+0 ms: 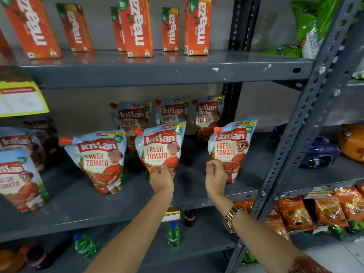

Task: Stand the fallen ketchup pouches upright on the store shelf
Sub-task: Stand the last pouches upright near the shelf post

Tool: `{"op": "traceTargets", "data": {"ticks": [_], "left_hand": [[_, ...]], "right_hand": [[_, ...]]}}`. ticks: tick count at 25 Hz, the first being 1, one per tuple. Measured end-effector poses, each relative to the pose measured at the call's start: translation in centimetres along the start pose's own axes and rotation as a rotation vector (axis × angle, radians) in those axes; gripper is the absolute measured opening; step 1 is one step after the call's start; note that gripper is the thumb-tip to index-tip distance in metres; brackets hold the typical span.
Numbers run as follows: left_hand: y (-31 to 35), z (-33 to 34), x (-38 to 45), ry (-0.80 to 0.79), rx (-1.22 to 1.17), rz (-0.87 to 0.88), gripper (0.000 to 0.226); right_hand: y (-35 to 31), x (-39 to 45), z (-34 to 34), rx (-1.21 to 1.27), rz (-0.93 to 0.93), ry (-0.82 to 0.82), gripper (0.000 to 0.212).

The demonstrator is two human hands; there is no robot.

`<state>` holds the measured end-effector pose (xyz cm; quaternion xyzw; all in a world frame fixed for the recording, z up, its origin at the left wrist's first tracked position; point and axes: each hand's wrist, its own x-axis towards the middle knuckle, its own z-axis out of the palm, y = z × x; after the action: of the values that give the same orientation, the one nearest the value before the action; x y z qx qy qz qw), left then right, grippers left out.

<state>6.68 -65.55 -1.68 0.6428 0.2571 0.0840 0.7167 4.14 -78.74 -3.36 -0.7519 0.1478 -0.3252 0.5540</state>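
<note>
Several Kissan ketchup pouches stand on the grey middle shelf [197,196]. My left hand [161,179] grips the lower part of the middle front pouch [160,147], which stands upright. My right hand [215,175] is closed on the lower left edge of the right front pouch [231,146], also upright and leaning slightly. A third front pouch [98,158] stands free to the left. Behind them three more pouches stand in a back row: one at the left [131,117], one in the middle [172,112], one at the right [206,115].
More ketchup pouches [17,174] crowd the shelf's left end. Orange Maaza cartons [136,26] line the shelf above. A perforated grey upright [299,134] bounds the right side. Bottles [173,235] stand on the shelf below; orange snack packs [295,213] fill the neighbouring rack.
</note>
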Motion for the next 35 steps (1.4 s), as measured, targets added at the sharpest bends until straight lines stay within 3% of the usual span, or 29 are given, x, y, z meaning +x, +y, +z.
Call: {"op": "traceTargets", "data": {"ticks": [2, 5, 8, 12, 16, 29, 33, 35], "left_hand": [[-0.1, -1.8, 1.3, 0.064, 0.060, -0.002, 0.030], [0.0, -4.5, 3.5, 0.009, 0.158, -0.085, 0.037], [0.2, -6.3, 4.8, -0.202, 0.171, -0.150, 0.046], [0.1, -7.1, 5.5, -0.496, 0.112, -0.095, 0.058], [-0.4, -7.3, 5.4, -0.628, 0.236, -0.038, 0.053], [0.2, -5.5, 0.5, -0.727, 0.298, -0.008, 0.050], [0.1, -5.0, 0.4, -0.674, 0.228, -0.053, 0.049], [-0.2, -5.0, 0.5, -0.564, 0.138, -0.076, 0.043]], "right_hand": [[-0.4, -0.9, 1.6, -0.012, -0.015, -0.132, 0.014], [-0.9, -1.4, 3.6, -0.097, -0.014, -0.372, 0.014], [-1.6, -1.6, 5.3, -0.112, 0.092, -0.525, 0.016], [-2.0, -1.9, 6.8, -0.036, 0.276, -0.639, 0.040], [-1.7, -1.6, 6.8, -0.044, 0.327, -0.643, 0.045], [1.0, -1.3, 2.6, 0.044, 0.308, -0.487, 0.033], [1.1, -1.6, 2.0, 0.050, 0.291, -0.467, 0.035], [0.9, -2.2, 1.9, 0.018, 0.206, -0.329, 0.030]]}}
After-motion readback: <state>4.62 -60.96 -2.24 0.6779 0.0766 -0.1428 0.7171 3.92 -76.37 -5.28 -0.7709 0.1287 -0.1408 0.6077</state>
